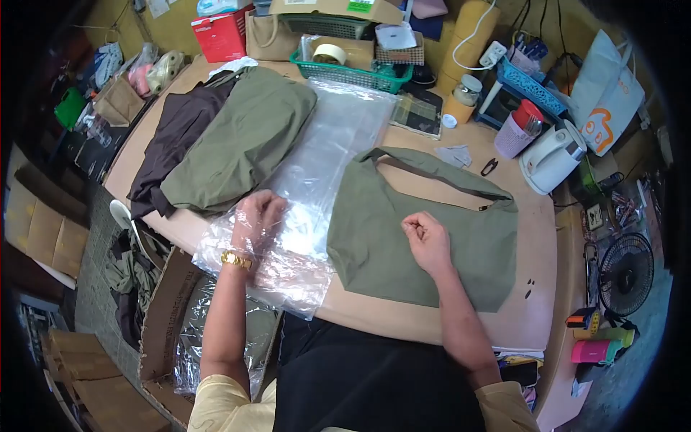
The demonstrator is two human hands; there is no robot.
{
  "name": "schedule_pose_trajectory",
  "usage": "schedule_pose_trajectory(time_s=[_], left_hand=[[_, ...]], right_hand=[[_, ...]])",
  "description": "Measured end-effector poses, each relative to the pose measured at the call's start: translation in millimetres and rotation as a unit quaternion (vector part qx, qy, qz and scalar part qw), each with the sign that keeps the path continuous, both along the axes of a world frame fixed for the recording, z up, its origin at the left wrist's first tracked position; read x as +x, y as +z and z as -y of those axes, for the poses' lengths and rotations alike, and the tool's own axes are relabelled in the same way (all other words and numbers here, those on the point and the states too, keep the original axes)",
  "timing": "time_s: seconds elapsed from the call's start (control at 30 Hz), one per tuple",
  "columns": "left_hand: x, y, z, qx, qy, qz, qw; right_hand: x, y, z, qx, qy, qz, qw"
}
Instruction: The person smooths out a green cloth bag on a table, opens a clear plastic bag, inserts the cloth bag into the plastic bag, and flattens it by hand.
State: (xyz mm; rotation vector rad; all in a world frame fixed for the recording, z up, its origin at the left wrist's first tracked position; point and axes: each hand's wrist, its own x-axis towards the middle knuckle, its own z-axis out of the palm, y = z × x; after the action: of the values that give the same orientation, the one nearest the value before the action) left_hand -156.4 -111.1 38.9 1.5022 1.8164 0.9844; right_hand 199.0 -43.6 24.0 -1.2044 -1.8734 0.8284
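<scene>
Prob. LH (pixel 261 210) inside crinkly plastic (pixel 299 263); RH (pixel 426 236) over cloth bag (pixel 378 241).

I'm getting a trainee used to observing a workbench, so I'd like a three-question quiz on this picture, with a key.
1. Multiple choice: which wrist wears the gold watch?
A) right
B) left
C) both

2. True or false: the right hand is over the dark brown cloth.

3. Fill the gap: the thin, shiny material at the left hand is clear ____.

Key:
1. B, left.
2. False; it is over the olive bag with the strap.
3. Plastic.
</scene>
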Motion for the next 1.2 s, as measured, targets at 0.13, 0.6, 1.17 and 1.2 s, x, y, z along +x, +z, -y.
schedule_pose_trajectory(time_s=[0.13,0.6,1.17,1.2], left_hand=[[17.9,9.5,2.3,0.178,0.087,-0.100,0.975],[-1.0,1.8,21.8,0.136,0.039,-0.114,0.983],[1.8,-3.5,16.2,0.121,0.050,-0.020,0.991],[-0.9,-4.9,16.8,0.111,0.016,-0.055,0.992]], right_hand=[[2.8,-0.9,-2.8,-0.037,0.009,-0.010,0.999],[2.9,5.3,-2.9,-0.037,0.023,0.001,0.999],[4.1,8.5,-1.6,-0.038,0.025,0.026,0.999],[2.7,14.8,2.1,-0.022,0.016,0.016,0.999]])
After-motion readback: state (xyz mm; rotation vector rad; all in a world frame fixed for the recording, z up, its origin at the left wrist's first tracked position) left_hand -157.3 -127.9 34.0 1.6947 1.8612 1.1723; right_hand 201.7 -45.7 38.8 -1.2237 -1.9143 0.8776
